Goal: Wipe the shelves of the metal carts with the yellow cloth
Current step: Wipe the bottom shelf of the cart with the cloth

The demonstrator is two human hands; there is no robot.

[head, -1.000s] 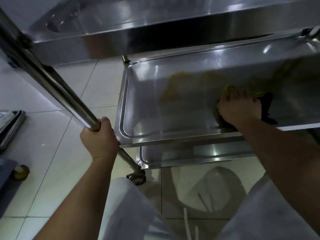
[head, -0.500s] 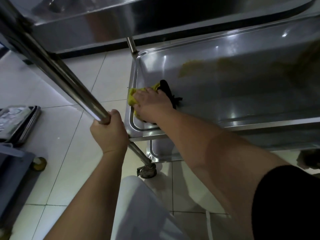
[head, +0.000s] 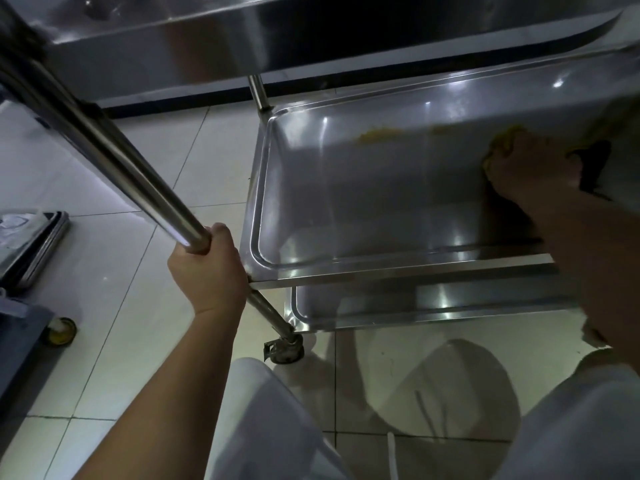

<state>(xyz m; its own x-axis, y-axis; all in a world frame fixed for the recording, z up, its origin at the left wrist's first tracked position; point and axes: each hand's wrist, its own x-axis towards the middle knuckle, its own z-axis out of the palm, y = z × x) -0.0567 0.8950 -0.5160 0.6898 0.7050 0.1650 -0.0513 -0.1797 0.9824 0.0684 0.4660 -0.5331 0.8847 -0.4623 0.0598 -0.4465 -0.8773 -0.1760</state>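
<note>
cloth [head: 500,143] on middle shelf [head: 363,202] | lower shelf [head: 433,306] beneath | post [head: 114,157] left

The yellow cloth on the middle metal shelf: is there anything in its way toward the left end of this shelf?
Nothing visible. The right hand presses the yellow cloth at the right part of the shiny metal middle shelf, and the shelf surface leftward to its raised rim shows only reflections.

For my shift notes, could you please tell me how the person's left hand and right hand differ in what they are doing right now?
The left hand grips the cart's upright post outside the shelf, while the right hand presses the yellow cloth onto the middle shelf. The left hand is curled around bare metal; the right hand lies over the cloth, mostly covering it. The left hand sits near the shelf's front corner, the right hand farther right. Both are bare.
</note>
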